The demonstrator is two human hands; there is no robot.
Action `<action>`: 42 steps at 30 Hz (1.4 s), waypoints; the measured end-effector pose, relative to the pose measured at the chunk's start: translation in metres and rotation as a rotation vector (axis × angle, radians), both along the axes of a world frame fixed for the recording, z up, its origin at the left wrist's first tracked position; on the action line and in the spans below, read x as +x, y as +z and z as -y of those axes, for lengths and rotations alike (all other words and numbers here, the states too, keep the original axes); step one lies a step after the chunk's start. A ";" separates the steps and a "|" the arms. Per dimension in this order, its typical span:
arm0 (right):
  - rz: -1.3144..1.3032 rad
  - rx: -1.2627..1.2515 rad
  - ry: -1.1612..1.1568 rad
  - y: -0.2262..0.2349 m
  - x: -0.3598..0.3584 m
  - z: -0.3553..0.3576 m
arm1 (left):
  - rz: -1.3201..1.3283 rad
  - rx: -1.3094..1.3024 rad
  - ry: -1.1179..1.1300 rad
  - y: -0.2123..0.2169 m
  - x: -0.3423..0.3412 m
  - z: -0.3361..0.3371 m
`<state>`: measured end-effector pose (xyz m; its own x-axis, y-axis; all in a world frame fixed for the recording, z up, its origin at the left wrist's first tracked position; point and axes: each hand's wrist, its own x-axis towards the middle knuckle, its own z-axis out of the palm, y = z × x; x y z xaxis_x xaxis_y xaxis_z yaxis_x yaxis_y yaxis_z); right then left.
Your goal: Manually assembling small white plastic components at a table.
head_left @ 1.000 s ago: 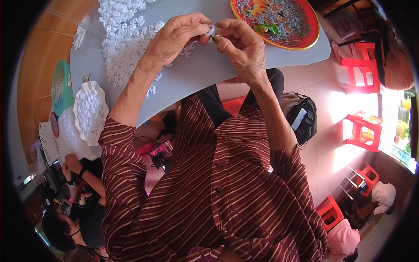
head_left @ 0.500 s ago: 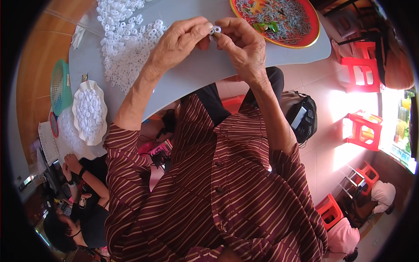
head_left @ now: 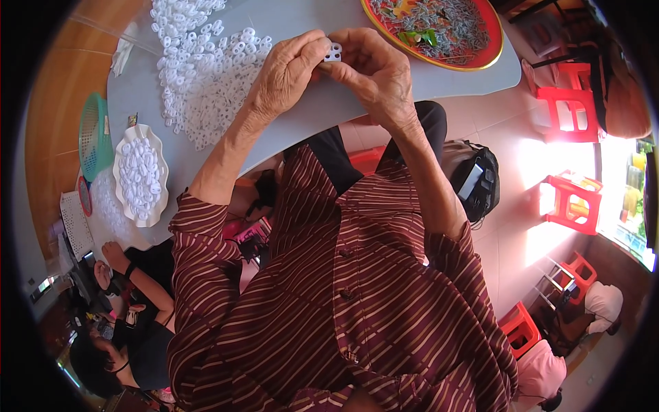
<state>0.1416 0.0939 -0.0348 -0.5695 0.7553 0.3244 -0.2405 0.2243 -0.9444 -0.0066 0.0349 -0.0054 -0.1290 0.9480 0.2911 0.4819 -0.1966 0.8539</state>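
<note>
Grey and smooth, the bench (head_left: pixel 322 117) curves across the upper part of the view, with pale floor tiles and red plastic stools (head_left: pixel 568 113) beyond its right edge. Nearest the person's striped shirt, both forearms rise over the bench edge. The left hand (head_left: pixel 292 69) and right hand (head_left: pixel 374 69) meet just above that edge, fingertips pinched together on one small white plastic piece (head_left: pixel 333 51) held between them over the bench. Left of the hands, a loose heap of the same white pieces (head_left: pixel 206 75) lies spread on the bench. Farther left, a scalloped white dish (head_left: pixel 122 147) holds more of them, near a green basket (head_left: pixel 93 134). Beyond the hands, at the bench's far side, sits a round red tray (head_left: pixel 491 55) of small grey bits.
</note>
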 end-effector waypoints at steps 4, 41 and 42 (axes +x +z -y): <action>-0.003 0.015 -0.022 0.000 -0.001 0.001 | -0.009 -0.067 -0.053 0.002 -0.002 0.000; 0.023 0.239 -0.327 0.126 -0.009 -0.124 | 0.241 -0.049 -0.087 0.008 0.009 0.026; 0.006 0.286 -0.351 0.137 0.000 -0.153 | 0.249 -0.054 -0.103 0.008 0.011 0.017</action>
<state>0.1417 0.2466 0.1027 -0.2972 0.7835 0.5457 -0.0974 0.5437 -0.8336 0.0044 0.0183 0.0030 -0.0922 0.9730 0.2114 0.2354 -0.1850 0.9541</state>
